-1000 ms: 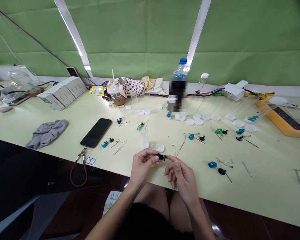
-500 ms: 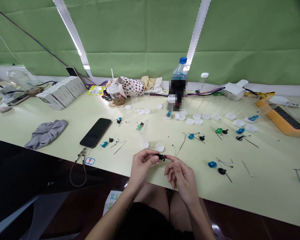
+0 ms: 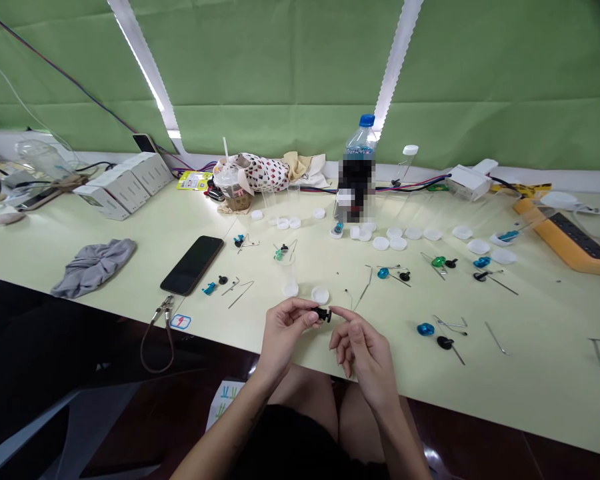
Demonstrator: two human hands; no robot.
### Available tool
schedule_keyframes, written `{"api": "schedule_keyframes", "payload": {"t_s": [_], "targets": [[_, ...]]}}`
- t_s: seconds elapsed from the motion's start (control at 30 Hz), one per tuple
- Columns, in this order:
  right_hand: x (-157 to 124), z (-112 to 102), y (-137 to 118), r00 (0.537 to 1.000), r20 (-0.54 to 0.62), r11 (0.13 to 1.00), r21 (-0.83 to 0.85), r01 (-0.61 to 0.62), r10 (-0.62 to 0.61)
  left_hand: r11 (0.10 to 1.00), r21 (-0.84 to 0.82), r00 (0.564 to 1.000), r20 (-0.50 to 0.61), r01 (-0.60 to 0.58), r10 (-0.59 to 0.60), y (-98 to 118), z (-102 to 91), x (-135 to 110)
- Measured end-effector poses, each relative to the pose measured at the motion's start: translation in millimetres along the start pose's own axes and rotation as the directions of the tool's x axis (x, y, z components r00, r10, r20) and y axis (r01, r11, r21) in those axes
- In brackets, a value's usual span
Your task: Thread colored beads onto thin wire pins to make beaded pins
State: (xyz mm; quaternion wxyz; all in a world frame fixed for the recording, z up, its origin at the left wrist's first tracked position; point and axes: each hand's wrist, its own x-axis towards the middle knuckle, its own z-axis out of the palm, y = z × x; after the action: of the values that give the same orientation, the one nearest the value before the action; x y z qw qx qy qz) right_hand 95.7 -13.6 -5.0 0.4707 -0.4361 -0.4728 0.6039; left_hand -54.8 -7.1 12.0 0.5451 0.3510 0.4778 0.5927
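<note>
My left hand (image 3: 285, 335) pinches a small black part (image 3: 322, 314) between thumb and fingers above the front edge of the table; its exact kind is too small to tell. A flat round end of that part points right. My right hand (image 3: 364, 347) is beside it with the index finger stretched toward that end, the other fingers loosely curled and nothing in them. Just beyond the hands lie a white cap (image 3: 321, 295), a bent metal rod (image 3: 364, 291) and a clear tube (image 3: 287, 273) on a white cap. Right of them are a blue piece (image 3: 425, 329) and a black disc-shaped piece (image 3: 445, 343).
Small blue, green and black pieces with thin rods lie in groups across the table (image 3: 545, 373). Behind them are several white caps (image 3: 398, 244), a blue-capped bottle (image 3: 361, 148) and an orange power strip (image 3: 570, 237). A phone (image 3: 192, 265) and a grey scrunchie (image 3: 94, 267) lie left.
The index finger of my right hand has drawn slightly back from the end of the black part. My left hand keeps its pinch in nearly the same place.
</note>
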Motion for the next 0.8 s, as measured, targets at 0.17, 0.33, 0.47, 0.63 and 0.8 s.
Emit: {"api": "schedule_keyframes", "payload": {"t_s": [0.17, 0.33, 0.47, 0.63, 0.8], "targets": [[0.0, 0.8, -1.0, 1.000, -0.004, 1.000, 0.001, 0.003, -0.003, 1.000, -0.002, 1.000, -0.004, 0.002, -0.002, 0.7, 1.3, 0.0], [0.2, 0.4, -0.3, 1.000, -0.003, 1.000, 0.006, -0.006, 0.006, 1.000, -0.005, 1.000, -0.010, -0.001, 0.001, 1.6, 1.7, -0.1], [0.5, -0.1, 0.7, 1.000, -0.007, 1.000, -0.003, -0.002, 0.002, 1.000, 0.004, 1.000, -0.006, -0.002, 0.002, 2.0, 1.4, -0.1], [0.5, 0.3, -0.4, 1.000, 0.004, 1.000, 0.012, 0.000, 0.000, 1.000, 0.004, 1.000, -0.008, -0.005, 0.005, 1.4, 1.0, -0.1], [-0.4, 0.9, -2.6, 1.000, -0.011, 1.000, 0.020, 0.002, -0.002, 1.000, 0.008, 1.000, -0.019, 0.012, -0.012, 1.7, 1.2, 0.1]]}}
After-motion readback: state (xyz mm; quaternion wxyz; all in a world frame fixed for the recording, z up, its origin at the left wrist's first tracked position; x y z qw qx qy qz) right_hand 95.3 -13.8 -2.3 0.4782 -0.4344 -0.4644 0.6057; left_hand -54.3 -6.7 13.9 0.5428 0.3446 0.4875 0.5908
